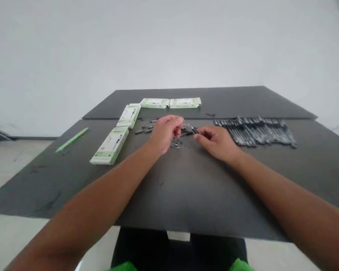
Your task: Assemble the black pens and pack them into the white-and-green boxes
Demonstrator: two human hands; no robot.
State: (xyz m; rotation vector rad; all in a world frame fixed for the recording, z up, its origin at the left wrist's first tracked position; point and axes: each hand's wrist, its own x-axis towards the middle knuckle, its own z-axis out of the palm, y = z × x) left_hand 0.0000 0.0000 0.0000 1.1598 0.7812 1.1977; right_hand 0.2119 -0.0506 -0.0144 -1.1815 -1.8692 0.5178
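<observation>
My left hand is raised over the middle of the table, its thumb and fingertips pinched together. Whatever is in that pinch is too small to make out. To its right, my right hand grips a dark, slim pen part between thumb and index finger, its pale thin tip slanting up and left toward my left fingertips. Beneath and around my left hand lie loose dark pen parts. Several small shiny pieces are scattered just in front of them.
A neat row of black pens lies on the right. Green-and-white boxes stand in an angled line, one box nearest me and another box at the back. A light green pen rests left on the dark table.
</observation>
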